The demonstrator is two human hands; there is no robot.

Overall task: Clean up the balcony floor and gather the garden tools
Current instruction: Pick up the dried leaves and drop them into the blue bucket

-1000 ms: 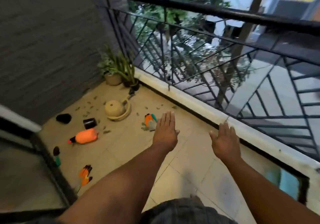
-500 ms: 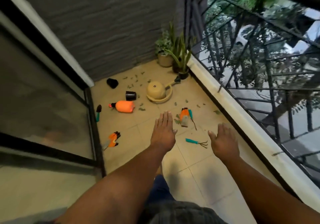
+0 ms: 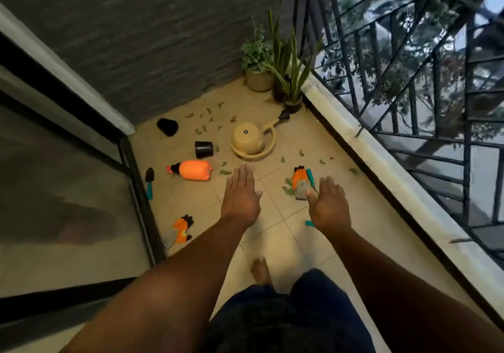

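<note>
Left hand (image 3: 241, 194): fingers straight, holding nothing.
Right hand (image 3: 328, 205): flat, spread, empty.
Glove (image 3: 299, 182): on floor, just beyond right fingertips.

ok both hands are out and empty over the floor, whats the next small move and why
Probably lower the right hand onto the orange glove and the teal-handled tool beside it. They lie just beyond its fingertips, nearer than the orange spray bottle, and neither it nor the left hand holds anything.
</note>
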